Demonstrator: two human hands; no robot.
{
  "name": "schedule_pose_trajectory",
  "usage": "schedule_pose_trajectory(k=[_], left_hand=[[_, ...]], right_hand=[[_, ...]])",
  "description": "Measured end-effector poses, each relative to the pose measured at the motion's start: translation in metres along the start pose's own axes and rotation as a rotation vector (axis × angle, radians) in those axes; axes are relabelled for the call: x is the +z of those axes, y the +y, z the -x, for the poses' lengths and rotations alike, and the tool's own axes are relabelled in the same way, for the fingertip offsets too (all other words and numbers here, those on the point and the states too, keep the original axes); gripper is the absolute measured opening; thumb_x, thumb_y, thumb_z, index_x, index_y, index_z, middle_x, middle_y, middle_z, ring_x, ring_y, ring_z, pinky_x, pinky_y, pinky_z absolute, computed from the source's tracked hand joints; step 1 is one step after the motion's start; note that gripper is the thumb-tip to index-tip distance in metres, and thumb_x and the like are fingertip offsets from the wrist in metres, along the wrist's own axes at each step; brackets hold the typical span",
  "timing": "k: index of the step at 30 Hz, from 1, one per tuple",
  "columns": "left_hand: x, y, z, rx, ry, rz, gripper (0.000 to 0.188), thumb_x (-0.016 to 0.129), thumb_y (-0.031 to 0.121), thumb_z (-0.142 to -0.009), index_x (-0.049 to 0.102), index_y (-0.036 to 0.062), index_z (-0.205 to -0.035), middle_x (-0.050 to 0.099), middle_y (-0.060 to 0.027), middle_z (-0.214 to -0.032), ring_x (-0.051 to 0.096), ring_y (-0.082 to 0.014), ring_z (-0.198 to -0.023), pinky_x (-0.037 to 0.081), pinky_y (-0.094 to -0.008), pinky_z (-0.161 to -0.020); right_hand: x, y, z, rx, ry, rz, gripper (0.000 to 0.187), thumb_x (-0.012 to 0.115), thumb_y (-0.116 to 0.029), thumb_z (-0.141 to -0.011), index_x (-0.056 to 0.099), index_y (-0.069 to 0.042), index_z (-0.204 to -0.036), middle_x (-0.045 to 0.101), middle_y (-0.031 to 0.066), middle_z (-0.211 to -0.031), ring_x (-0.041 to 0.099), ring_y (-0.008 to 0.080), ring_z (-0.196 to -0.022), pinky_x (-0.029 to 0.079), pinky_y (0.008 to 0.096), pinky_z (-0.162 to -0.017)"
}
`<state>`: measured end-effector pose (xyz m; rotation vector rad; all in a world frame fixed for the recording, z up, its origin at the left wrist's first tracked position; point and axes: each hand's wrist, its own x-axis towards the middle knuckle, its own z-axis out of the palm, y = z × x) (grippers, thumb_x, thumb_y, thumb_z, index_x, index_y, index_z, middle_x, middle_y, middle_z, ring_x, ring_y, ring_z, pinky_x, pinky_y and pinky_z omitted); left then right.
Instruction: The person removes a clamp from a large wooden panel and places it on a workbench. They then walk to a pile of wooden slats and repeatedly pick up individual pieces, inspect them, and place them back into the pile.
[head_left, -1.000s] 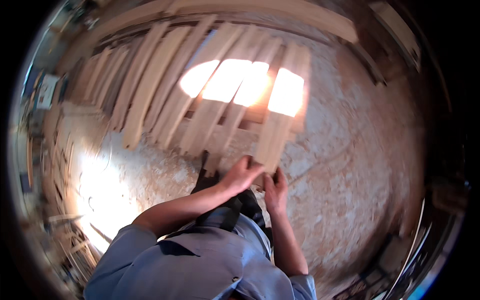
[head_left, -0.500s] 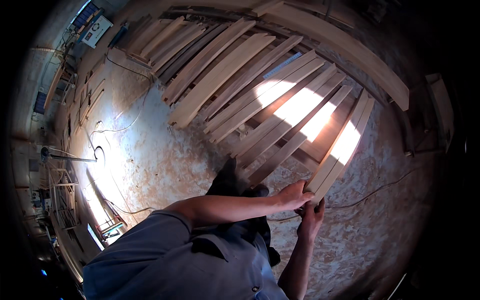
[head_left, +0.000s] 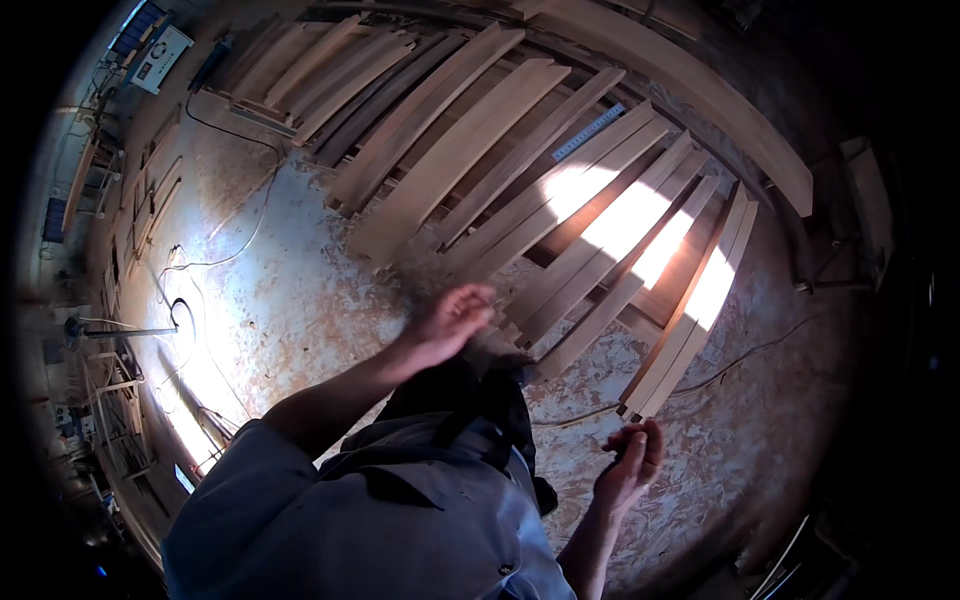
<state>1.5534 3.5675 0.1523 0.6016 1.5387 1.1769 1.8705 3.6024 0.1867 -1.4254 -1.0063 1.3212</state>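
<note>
My left hand [head_left: 455, 318], slightly blurred, hovers with loosely bent fingers and nothing in it. It is close to the near ends of several long wooden boards [head_left: 490, 240] that lie side by side. My right hand [head_left: 630, 468] sits just below the near end of a pair of narrow boards [head_left: 690, 322] at the right of the row. Its fingers are half curled and I see nothing held; a small gap seems to part it from the board ends. Bright light falls across the middle of these boards.
A long wide plank [head_left: 710, 105] runs behind the row. A blue-white ruler-like strip [head_left: 588, 132] lies among the boards. A cable [head_left: 262, 205] trails over the mottled floor at left, near a floor stand [head_left: 125, 332]. A white box-shaped machine [head_left: 160, 60] stands far left.
My left hand has let go of the narrow boards at right and swung left towards the middle boards. My right hand has come off their end and dropped slightly.
</note>
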Motion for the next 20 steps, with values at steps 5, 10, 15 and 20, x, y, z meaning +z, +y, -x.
schedule_pose_trajectory(k=[5,10,15,20], left_hand=[[-0.119,0.007,-0.029,0.544,0.625,-0.997,0.039,0.059,0.009,-0.09,0.049,0.0025,-0.127,0.061,-0.0136,-0.109,0.062,-0.0258,-0.096,0.051,-0.0337,-0.081],[-0.165,-0.003,-0.041,0.264,0.461,-1.117,0.044,0.062,0.018,-0.087,0.049,0.0002,-0.126,0.059,-0.0197,-0.115,0.059,-0.0336,-0.103,0.048,-0.0387,-0.088],[-0.199,-0.031,-0.06,0.027,0.174,-0.323,0.04,0.064,0.02,-0.087,0.055,-0.002,-0.119,0.064,-0.0129,-0.106,0.062,-0.021,-0.094,0.049,-0.0317,-0.084],[-0.199,-0.035,-0.049,0.068,0.143,-0.281,0.041,0.07,0.021,-0.082,0.058,-0.0018,-0.114,0.066,-0.0136,-0.099,0.061,-0.0201,-0.092,0.048,-0.0342,-0.085]], right_hand=[[0.094,-0.002,0.03,0.24,-0.303,0.021,0.019,0.049,-0.005,-0.094,0.057,0.003,-0.108,0.064,0.0114,-0.089,0.06,0.0154,-0.072,0.052,0.0294,-0.062],[0.195,0.018,0.037,0.255,-0.843,0.334,0.033,0.058,-0.017,-0.093,0.053,0.003,-0.119,0.063,0.0081,-0.096,0.057,0.0133,-0.081,0.048,0.028,-0.074],[0.284,0.091,0.036,0.23,-0.99,0.324,0.029,0.05,-0.025,-0.097,0.055,0.0,-0.111,0.056,0.0046,-0.083,0.051,0.0113,-0.075,0.045,0.0277,-0.067],[0.343,0.102,0.041,0.542,-0.74,-0.005,0.029,0.042,-0.03,-0.1,0.052,-0.003,-0.107,0.052,0.0023,-0.079,0.05,0.0111,-0.072,0.045,0.0269,-0.071]])
